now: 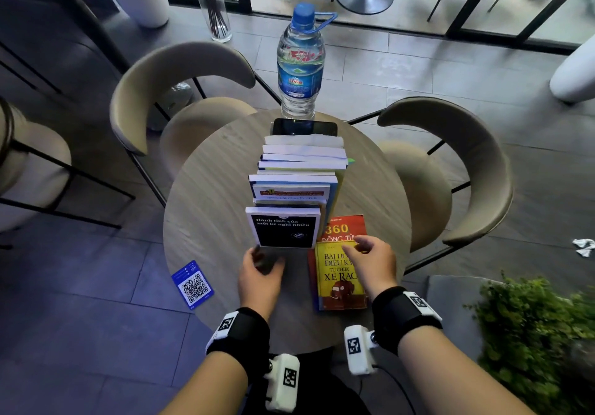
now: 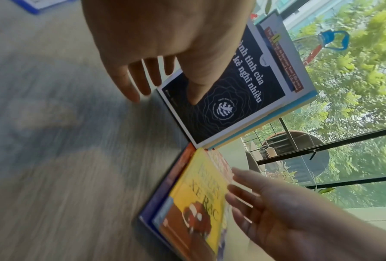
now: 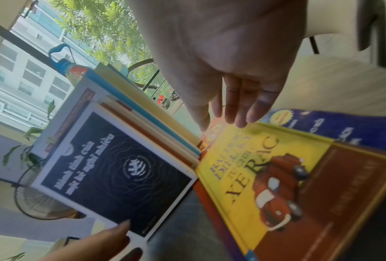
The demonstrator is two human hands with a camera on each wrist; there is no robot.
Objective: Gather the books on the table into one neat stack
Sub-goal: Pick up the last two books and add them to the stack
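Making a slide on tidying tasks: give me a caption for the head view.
Both open hands reach toward a tall book stack and a smaller pile beside it.

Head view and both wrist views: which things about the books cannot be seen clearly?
- Red "360" book: title partly hidden by the yellow "Xe Rac" book and the right hand, head view.
- Blue book beneath: cover mostly covered, right wrist view.
- Tall book stack: lower titles hidden.

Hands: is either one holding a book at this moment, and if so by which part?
Neither. The left hand is open at the near bottom edge of the black book; the right hand is open over the yellow book, gripping nothing.
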